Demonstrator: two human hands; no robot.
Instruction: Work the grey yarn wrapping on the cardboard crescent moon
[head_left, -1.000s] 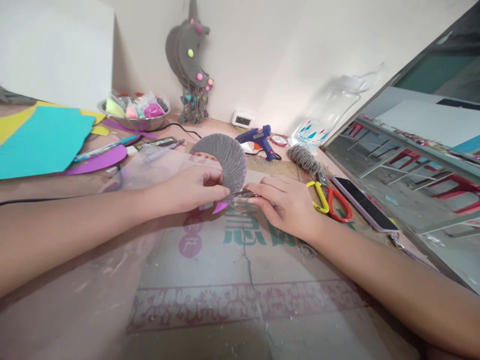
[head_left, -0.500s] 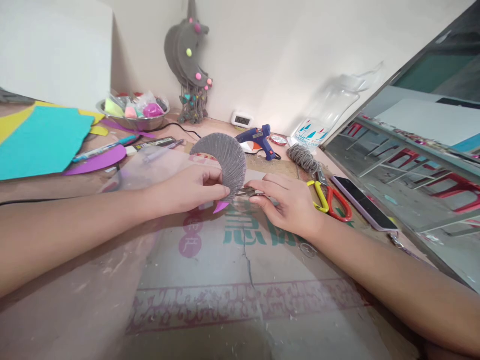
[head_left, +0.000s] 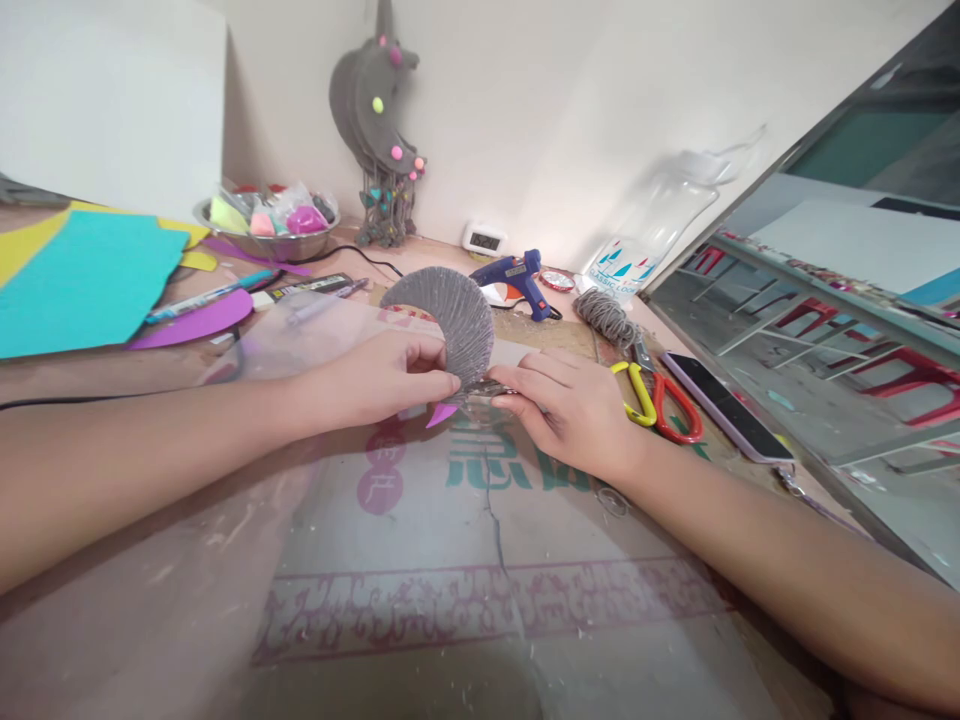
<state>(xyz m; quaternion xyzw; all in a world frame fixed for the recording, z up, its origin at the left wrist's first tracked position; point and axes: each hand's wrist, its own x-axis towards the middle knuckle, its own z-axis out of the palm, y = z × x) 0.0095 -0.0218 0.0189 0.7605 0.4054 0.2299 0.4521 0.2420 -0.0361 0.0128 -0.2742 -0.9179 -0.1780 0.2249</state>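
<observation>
Pinching the grey-wrapped crescent [head_left: 469, 310], roughly upright between both hands, near its lower end in left hand [head_left: 401, 376]. Gripping something thin [head_left: 487, 389] in right hand [head_left: 564, 402] at crescent's lower right edge (too small to identify).

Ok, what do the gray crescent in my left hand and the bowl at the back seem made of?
Gray crescent: outside probably matte yarn or cord, judging by its closely packed strands; its core I can't tell. Bowl: likely metal, given its smooth, silvery sheen.
</observation>
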